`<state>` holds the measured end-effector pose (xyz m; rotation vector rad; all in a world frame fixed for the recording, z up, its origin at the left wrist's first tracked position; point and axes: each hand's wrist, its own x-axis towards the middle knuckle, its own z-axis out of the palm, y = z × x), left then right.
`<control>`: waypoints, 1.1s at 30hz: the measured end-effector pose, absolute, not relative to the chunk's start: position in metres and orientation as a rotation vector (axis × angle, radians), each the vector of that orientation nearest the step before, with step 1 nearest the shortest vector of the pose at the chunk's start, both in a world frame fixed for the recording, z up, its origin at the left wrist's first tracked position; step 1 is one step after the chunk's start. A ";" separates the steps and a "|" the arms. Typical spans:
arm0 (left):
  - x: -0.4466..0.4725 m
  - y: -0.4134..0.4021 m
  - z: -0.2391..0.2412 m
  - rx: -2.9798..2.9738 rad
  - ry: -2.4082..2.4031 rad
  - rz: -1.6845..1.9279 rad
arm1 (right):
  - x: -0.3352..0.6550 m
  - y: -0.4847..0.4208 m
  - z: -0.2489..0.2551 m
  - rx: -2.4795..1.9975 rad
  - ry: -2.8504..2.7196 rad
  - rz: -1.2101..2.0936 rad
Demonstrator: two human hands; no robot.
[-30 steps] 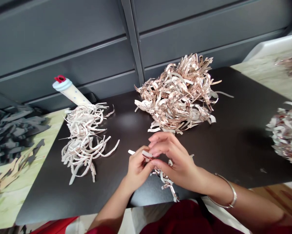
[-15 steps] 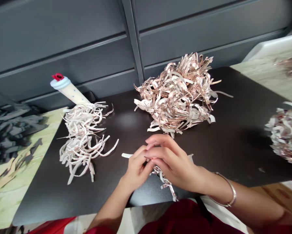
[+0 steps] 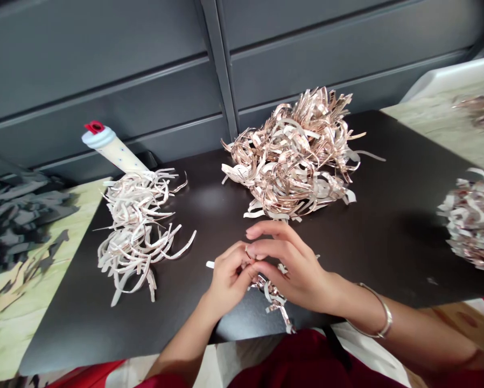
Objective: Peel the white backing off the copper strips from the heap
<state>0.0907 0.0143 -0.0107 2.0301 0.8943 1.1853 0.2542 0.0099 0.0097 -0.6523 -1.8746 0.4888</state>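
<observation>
My left hand (image 3: pixel 230 276) has its fingers closed in a pinch near the table's front edge. A white strip end sticks out on its left side. Against it, my right hand (image 3: pixel 296 267) pinches with thumb and index finger at the same spot, the upper finger lifted. Between and below the hands hang curled rose-gold foil strips (image 3: pixel 281 311), like a tassel; its gripped top is hidden by the fingers. Beyond them lies a large pile of rose-gold foil tassels (image 3: pixel 292 161). To the left are white fringed tassels (image 3: pixel 134 202) in a row.
A pale tumbler (image 3: pixel 120 153) with a light blue lid and red spout leans behind the white tassels. Black table (image 3: pixel 387 231) carries another foil bundle (image 3: pixel 474 221) at right. Dark grey strips (image 3: pixel 19 215) lie far left. A grey panelled wall (image 3: pixel 145 97) stands behind.
The fingers of my right hand have spread apart slightly and shifted a little right at the pinch. Less of the white strip shows left of my left hand.
</observation>
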 end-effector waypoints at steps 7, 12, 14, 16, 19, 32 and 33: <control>0.088 0.014 -0.008 2.015 0.836 1.166 | 0.251 0.008 0.011 -0.622 -1.900 0.452; 0.086 0.012 -0.009 2.020 0.831 1.145 | 0.250 0.007 0.014 -0.620 -1.922 0.433; 0.086 0.012 -0.009 2.016 0.815 1.153 | 0.249 0.006 0.014 -0.622 -1.905 0.435; 0.086 0.012 -0.008 2.019 0.800 1.166 | 0.248 0.005 0.013 -0.611 -1.885 0.427; 0.086 0.012 -0.007 2.042 0.800 1.175 | 0.248 0.004 0.012 -0.617 -1.886 0.421; 0.084 0.011 -0.010 2.158 0.851 1.130 | 0.260 0.010 0.019 -0.585 -2.203 0.368; 0.084 0.010 -0.010 2.150 0.841 1.139 | 0.260 0.010 0.020 -0.584 -2.222 0.375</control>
